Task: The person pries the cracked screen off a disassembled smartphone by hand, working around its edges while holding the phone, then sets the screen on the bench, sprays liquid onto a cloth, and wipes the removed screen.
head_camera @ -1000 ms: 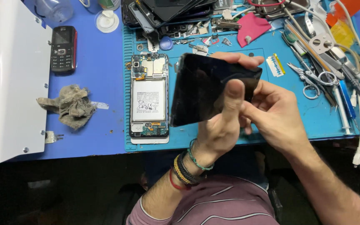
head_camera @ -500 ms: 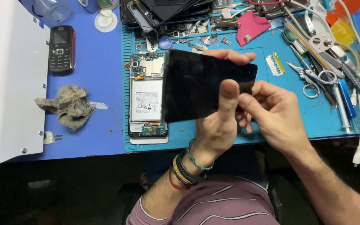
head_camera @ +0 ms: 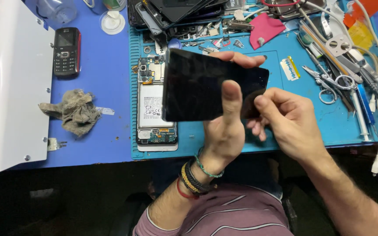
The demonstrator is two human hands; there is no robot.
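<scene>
Above blue mat (head_camera: pixel 294 109), glossy black screen panel (head_camera: pixel 202 87).

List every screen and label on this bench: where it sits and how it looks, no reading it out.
Black glass panel: dark rectangle, held up by the left hand, right hand at its right end.
Small black and red keypad phone: upper left, tiny dim screen.
Opened phone: on the blue mat, white battery label.
</scene>
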